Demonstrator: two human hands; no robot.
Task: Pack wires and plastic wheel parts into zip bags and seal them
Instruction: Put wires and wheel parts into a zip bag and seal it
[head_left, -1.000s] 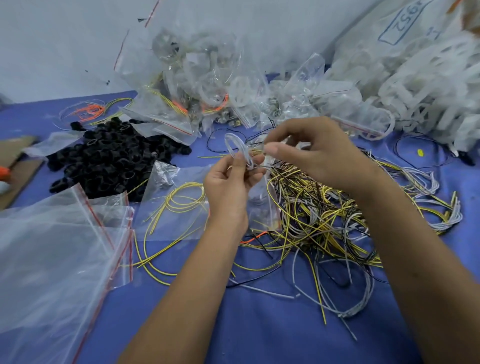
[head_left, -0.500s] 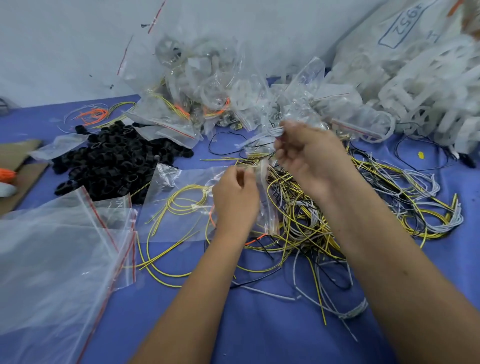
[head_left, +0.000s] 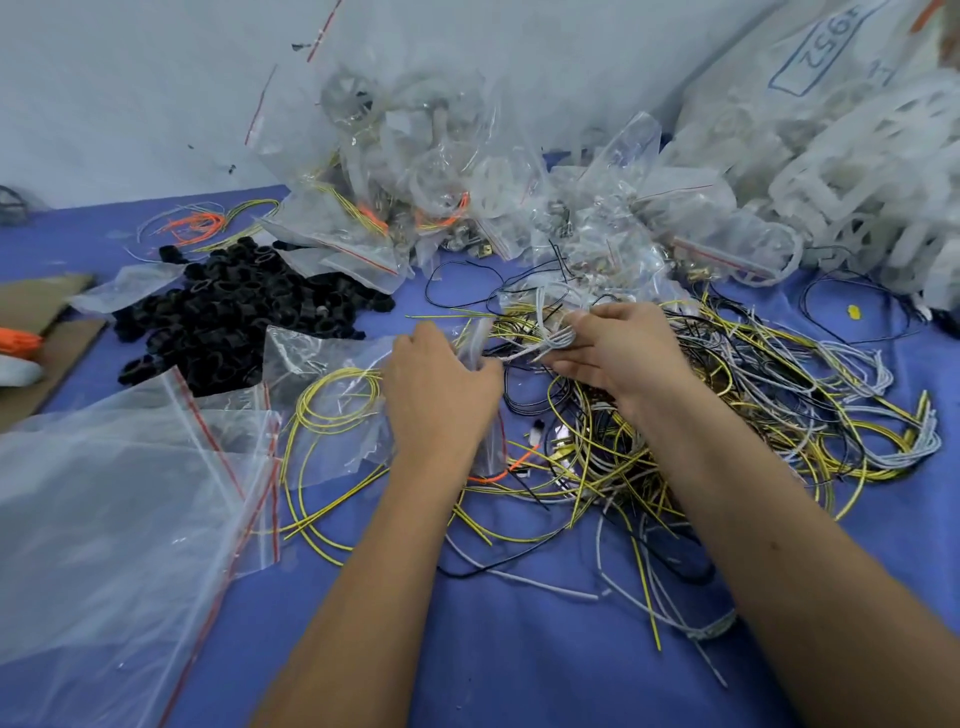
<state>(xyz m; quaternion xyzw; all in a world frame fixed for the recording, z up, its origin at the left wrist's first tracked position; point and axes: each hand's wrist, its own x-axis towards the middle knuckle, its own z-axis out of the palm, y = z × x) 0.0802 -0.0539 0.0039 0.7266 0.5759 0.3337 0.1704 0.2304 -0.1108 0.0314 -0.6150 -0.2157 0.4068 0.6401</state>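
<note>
So both hands are down over the blue worktop (head_left: 519, 649) right in the middle of the mess. The left hand (head_left: 441, 384) has its fingers curled round the mouth of a small clear zip bag (head_left: 332, 400), which lies flat on the worktop with a coil of yellow wire inside it. The right hand (head_left: 618, 353) is just beside it, pinching a little bundle of white wires (head_left: 550, 338) between thumb and fingers, with the bundle's end close to the bag's opening. Can't really tell if the tips are inside the bag or only at the edge, it's blurry there.

Under and right of the right hand sits the big tangle of loose wires (head_left: 753, 415), yellow, white and black all mixed. To the left there's a heap of black ring parts (head_left: 234, 317). Along the back wall is a pile of filled zip bags (head_left: 415, 197), and in the far right corner the white plastic wheel parts (head_left: 857, 182) are stacked up. Empty zip bags (head_left: 104, 509) with red seal strips lie at the near left.
</note>
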